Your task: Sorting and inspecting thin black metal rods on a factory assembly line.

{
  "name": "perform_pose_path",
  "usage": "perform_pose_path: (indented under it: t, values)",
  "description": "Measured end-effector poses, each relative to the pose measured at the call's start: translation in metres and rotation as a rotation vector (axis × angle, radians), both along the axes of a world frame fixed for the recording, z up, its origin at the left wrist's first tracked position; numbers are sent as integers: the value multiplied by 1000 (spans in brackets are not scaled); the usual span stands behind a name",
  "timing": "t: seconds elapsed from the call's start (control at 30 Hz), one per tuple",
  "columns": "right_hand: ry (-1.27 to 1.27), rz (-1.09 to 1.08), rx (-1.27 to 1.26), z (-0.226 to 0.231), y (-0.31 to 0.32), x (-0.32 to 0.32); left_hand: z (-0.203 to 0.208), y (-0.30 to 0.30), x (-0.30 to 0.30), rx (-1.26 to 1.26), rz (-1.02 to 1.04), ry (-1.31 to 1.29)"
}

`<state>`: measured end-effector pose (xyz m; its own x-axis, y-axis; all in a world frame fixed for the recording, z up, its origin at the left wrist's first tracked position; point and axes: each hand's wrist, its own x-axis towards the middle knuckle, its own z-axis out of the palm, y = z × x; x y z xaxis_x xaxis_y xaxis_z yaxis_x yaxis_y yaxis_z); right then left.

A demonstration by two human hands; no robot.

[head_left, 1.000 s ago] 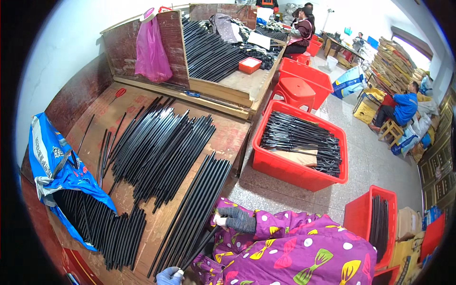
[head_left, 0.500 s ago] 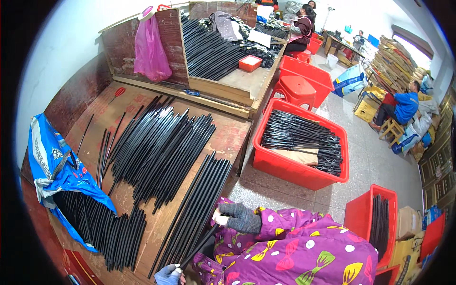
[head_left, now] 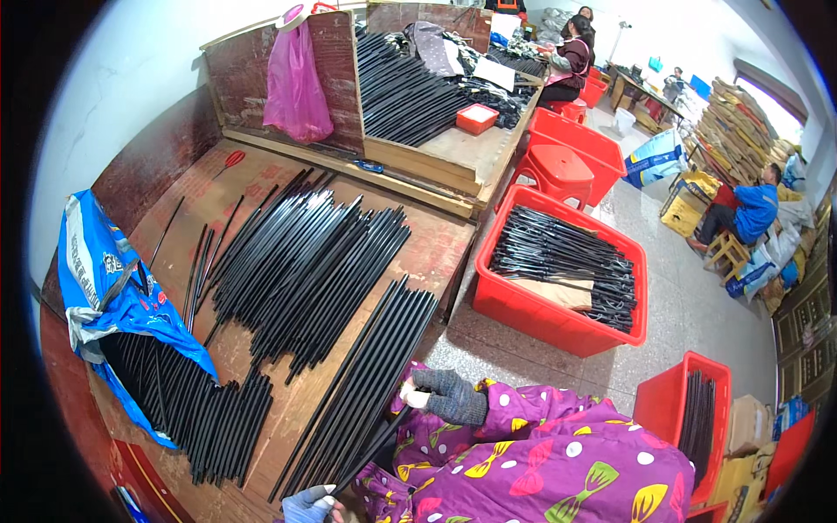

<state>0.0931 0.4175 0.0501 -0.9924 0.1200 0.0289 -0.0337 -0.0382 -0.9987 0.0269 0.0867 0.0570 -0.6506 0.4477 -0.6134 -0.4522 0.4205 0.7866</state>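
My left hand point(head_left: 307, 506), in a pale blue glove, sits at the bottom edge and is closed around the lower end of a thin black rod point(head_left: 370, 449). The rod slants up to my right hand point(head_left: 446, 397), in a dark grey glove with bare fingertips, which pinches its upper end. Both hands hover at the near edge of a row of long black rods point(head_left: 362, 392) laid side by side on the brown wooden bench point(head_left: 436, 240). Purple patterned sleeves point(head_left: 540, 462) cover my forearms.
A wider heap of black rods point(head_left: 305, 261) lies mid-bench, and shorter rods point(head_left: 187, 405) spill from a blue sack point(head_left: 105, 288) at the left. A red crate of rods point(head_left: 558, 322) stands on the floor to the right, another red crate point(head_left: 667, 405) nearer. Other people sit working at the back.
My right hand has shifted slightly to the right along the bench edge. The left hand and the rod stay nearly where they were.
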Motion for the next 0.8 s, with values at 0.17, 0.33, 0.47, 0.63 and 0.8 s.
perform_pose_path:
  t: [0.17, 0.33, 0.47, 0.63, 0.8]
  values:
    - [-15, 33, 51, 0, 2, -2, 7, -2, -1, 20, 43, -59]
    - [-22, 19, 32, 0, 2, 1, 5, -4, -1, -4, 30, -30]
    - [-15, 17, 49, 0, 4, 0, -6, -6, -2, -17, 20, -17]
    - [-31, -12, -49, -2, 0, 3, -30, -17, 1, 20, 127, 1]
    - [-64, -8, 25, -11, 0, 0, -35, -16, -1, 30, 91, 15]
